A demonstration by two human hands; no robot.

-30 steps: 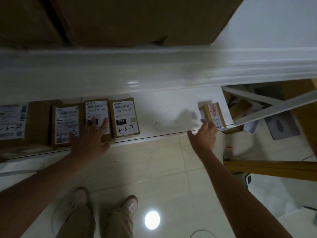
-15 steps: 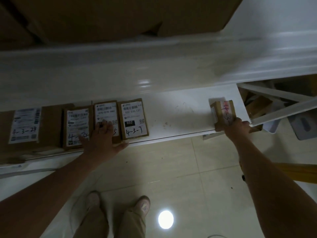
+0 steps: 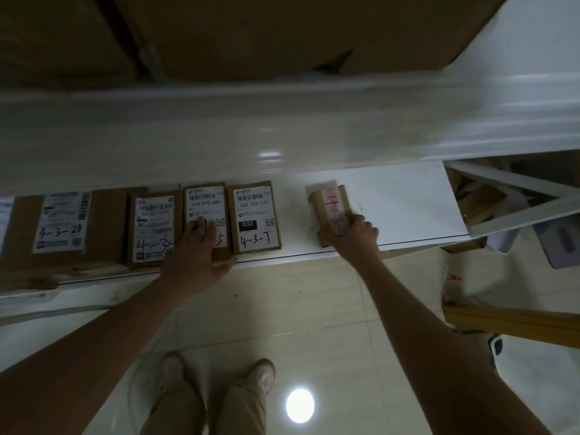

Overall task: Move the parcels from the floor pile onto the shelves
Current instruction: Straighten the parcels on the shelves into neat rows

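A row of brown parcels with white labels lies on the white shelf (image 3: pixel 405 208). From the left: one marked 4-3-24 (image 3: pixel 59 227), a second (image 3: pixel 153 227), a third labelled 070-070-A80 (image 3: pixel 205 202), and one marked 4-3-7 (image 3: pixel 255 218). My left hand (image 3: pixel 194 255) rests flat on the third parcel, fingers spread. A small brown parcel with red writing (image 3: pixel 329 205) sits apart to the right of the row. My right hand (image 3: pixel 353 235) grips its near end, fingers curled round it.
A higher white shelf (image 3: pixel 282 127) overhangs, with large cardboard boxes (image 3: pixel 251 32) on top. The shelf's right end has white braces (image 3: pixel 514 211) with more boxes behind. A long yellow box (image 3: pixel 514 321) lies at right on the tiled floor (image 3: pixel 298 312). My feet stand below.
My right hand took hold of the small parcel at the shelf's right end and slid it left toward the row. My left hand stayed on the third parcel.
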